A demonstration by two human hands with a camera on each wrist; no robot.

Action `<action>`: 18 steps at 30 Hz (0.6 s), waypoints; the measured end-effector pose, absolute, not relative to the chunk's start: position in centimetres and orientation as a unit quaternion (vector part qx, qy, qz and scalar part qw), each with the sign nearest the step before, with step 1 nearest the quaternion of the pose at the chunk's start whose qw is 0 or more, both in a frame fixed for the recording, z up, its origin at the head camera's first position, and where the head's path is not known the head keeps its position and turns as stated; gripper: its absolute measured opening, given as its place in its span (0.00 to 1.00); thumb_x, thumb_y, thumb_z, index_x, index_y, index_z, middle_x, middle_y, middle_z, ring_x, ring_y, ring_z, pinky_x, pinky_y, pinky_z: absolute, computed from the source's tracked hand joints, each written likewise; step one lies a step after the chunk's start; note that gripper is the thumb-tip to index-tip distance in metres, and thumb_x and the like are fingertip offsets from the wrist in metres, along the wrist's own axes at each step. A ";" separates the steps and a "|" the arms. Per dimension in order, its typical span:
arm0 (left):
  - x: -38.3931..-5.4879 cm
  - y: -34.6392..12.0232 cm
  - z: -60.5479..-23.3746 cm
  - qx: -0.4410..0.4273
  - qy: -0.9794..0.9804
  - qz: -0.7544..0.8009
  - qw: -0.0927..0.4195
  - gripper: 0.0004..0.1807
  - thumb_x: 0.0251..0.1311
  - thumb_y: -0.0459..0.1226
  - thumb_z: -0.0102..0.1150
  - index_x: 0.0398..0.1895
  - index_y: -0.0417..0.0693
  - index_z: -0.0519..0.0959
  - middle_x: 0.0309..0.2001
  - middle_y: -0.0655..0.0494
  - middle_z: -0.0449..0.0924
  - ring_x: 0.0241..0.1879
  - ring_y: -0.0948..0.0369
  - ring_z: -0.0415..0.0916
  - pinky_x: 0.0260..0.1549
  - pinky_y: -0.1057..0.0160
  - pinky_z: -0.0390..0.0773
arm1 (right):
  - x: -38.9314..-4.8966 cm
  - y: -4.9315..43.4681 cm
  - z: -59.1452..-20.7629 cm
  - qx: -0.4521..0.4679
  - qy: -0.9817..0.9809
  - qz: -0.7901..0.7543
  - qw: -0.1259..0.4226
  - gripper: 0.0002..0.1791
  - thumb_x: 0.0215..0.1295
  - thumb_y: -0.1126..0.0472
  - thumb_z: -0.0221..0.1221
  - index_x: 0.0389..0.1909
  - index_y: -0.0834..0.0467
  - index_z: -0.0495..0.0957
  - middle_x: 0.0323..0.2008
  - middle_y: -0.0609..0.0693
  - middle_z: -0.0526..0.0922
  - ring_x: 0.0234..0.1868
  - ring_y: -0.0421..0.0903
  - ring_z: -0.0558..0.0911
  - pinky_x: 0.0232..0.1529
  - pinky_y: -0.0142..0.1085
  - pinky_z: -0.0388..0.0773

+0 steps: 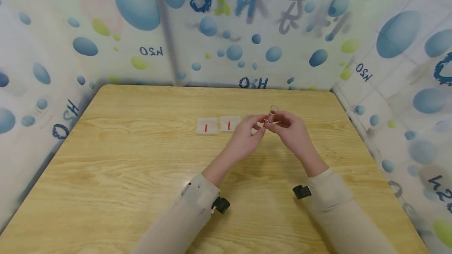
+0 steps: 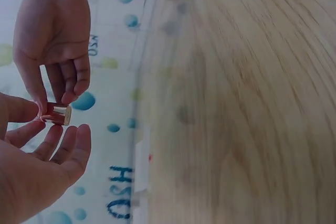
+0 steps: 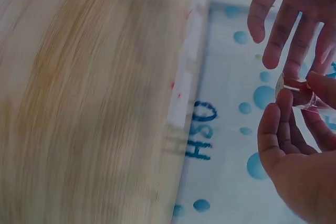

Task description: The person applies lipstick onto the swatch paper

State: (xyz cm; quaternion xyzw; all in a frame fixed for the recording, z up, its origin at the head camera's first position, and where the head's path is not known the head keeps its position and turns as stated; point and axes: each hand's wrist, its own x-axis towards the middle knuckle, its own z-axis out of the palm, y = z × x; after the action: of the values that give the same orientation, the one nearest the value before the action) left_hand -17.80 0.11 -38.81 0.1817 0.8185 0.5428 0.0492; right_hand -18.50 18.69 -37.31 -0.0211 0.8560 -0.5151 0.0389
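Over the table, my two hands meet at a small shiny copper-coloured cylinder (image 1: 271, 117). A thin loop stands up from its top in the head view, and a flat round end shows in the right wrist view; its exact kind cannot be made out. My right hand (image 1: 294, 134) pinches the cylinder between thumb and fingers. From the other side, my left hand (image 1: 245, 138) has its thumb and index finger pinched at the cylinder's lower end, its other fingers spread loosely. Fingertips cover part of the cylinder.
Two white paper squares (image 1: 206, 126), each with a red stroke, lie left of the hands on the wooden table (image 1: 141, 160). Another pale piece shows partly behind the left hand. Printed sheeting (image 1: 219, 56) with blue and green dots stands along the table's far edge and sides.
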 end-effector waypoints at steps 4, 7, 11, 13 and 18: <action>-19.0 2.1 -39.5 0.164 0.812 0.554 0.078 0.26 0.80 0.34 0.52 0.79 0.53 0.71 0.72 0.50 0.75 0.61 0.52 0.79 0.48 0.59 0.86 | -19.4 20.5 -37.6 -0.017 0.876 -0.482 0.035 0.25 0.75 0.49 0.66 0.66 0.56 0.81 0.59 0.58 0.86 0.58 0.53 0.87 0.53 0.36 0.82; -19.9 3.4 -40.3 0.153 0.807 0.563 0.095 0.28 0.79 0.31 0.52 0.79 0.52 0.70 0.72 0.49 0.76 0.56 0.56 0.81 0.42 0.64 0.84 | -20.1 21.5 -38.1 -0.019 0.888 -0.459 0.032 0.23 0.75 0.50 0.66 0.64 0.57 0.81 0.59 0.59 0.86 0.57 0.56 0.87 0.52 0.38 0.83; -20.9 5.1 -41.6 0.133 0.791 0.583 0.129 0.31 0.76 0.28 0.52 0.80 0.51 0.69 0.72 0.49 0.76 0.33 0.63 0.76 0.28 0.69 0.74 | -21.1 22.8 -39.3 -0.025 0.900 -0.434 0.039 0.21 0.76 0.55 0.66 0.64 0.59 0.81 0.60 0.61 0.85 0.57 0.58 0.88 0.54 0.43 0.87; -21.2 5.8 -42.1 0.123 0.783 0.592 0.150 0.33 0.75 0.26 0.51 0.82 0.50 0.67 0.74 0.48 0.75 0.23 0.65 0.67 0.22 0.69 0.69 | -21.6 23.4 -40.0 -0.027 0.902 -0.427 0.049 0.21 0.76 0.58 0.65 0.65 0.61 0.80 0.60 0.63 0.84 0.57 0.59 0.88 0.54 0.45 0.88; -21.3 6.9 -42.8 0.119 0.787 0.582 0.166 0.40 0.67 0.22 0.52 0.84 0.49 0.63 0.76 0.45 0.72 0.16 0.67 0.58 0.17 0.71 0.64 | -22.8 24.6 -41.3 -0.039 0.911 -0.405 0.073 0.24 0.76 0.61 0.65 0.68 0.65 0.77 0.61 0.66 0.83 0.60 0.62 0.86 0.54 0.44 0.87</action>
State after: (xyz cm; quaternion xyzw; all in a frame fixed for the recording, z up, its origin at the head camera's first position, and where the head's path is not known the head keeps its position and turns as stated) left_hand -21.28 6.95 -42.75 0.1194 0.7870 0.5820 0.1664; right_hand -22.75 24.62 -41.33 -0.0388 0.9106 -0.4050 0.0729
